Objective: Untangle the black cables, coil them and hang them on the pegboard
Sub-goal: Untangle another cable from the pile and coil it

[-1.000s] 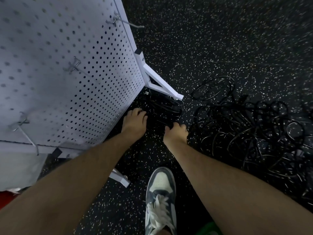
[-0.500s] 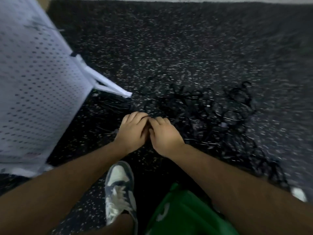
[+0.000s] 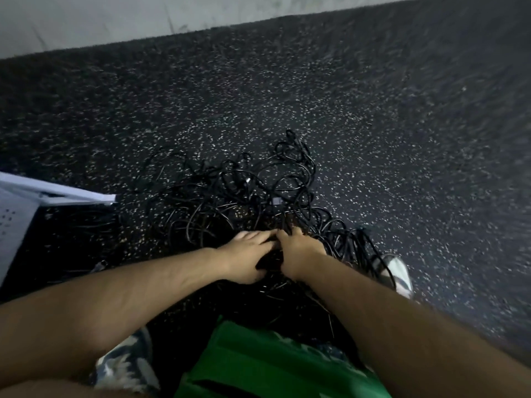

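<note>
Both hands in the cable tangle

The left hand [image 3: 249,255] and right hand [image 3: 298,254] grasp black cables [image 3: 244,196] heaped on the floor [image 3: 373,139]; the pegboard [image 3: 17,214] stands at 9 o'clock. Pulling hard on looped strands could tighten knots.

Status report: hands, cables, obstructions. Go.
Left hand and right hand down in black cable tangle, grip unclear. Cables all knotted on floor, none coiled. Pegboard at left edge; right shoe touching pile.

One head-worn wide view, looking steeply down and forward from close above the speckled floor [image 3: 373,116]. Wall base [image 3: 115,21] runs along twelve o'clock, pegboard [image 3: 14,214] clipped at nine.
</note>
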